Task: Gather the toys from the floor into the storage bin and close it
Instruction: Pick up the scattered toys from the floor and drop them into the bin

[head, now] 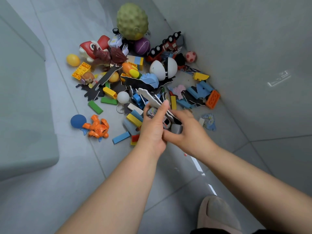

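Toys [135, 78] lie heaped on the grey floor [87, 174] in a corner, at 12 o'clock from the two hands and touching them at the near edge of the heap. The left hand [152, 130] grips a flat foam cut-out [148, 97] with the thumb laid along it, and a small toy car [166, 122] is tucked beneath. The cut-out's long axis runs from 10 o'clock to 4 o'clock. The right hand [187, 132] closes round the same bundle from the 3 o'clock side, holding a grey block [176, 128].

A pale grey-green box [25, 119] stands at 9 o'clock, well apart from the heap; it is probably the storage bin, though its opening is not in view. The left hand is nearer to it, so the load would likely travel leftward.

That path looks open over bare tile, past an orange crab toy [98, 127] and a blue ball [78, 121] at 9 o'clock. The wall [253, 65] closes off 1 to 3 o'clock, and a slippered foot [217, 215] stands at 5 o'clock.
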